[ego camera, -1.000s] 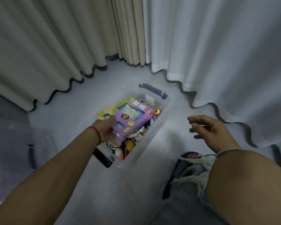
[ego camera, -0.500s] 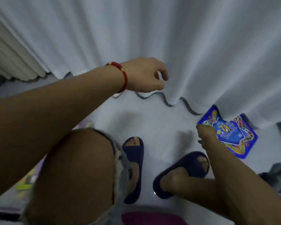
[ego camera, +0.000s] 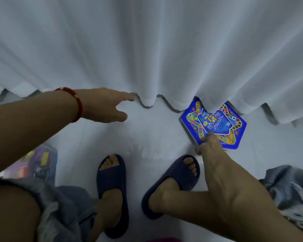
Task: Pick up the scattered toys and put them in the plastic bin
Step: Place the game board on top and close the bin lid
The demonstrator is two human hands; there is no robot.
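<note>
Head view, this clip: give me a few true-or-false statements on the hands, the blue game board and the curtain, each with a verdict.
1. The right hand reaches down to the near edge of the blue game board. True.
2. The blue game board lies fully in the open. False: the white curtain hem covers its far edge.
3. The left hand holds a purple toy. False: it holds nothing, its fingers extended toward the curtain.
4. A red bracelet is on the left wrist. True.
5. The person is barefoot. False: both feet wear dark blue slippers.
</note>
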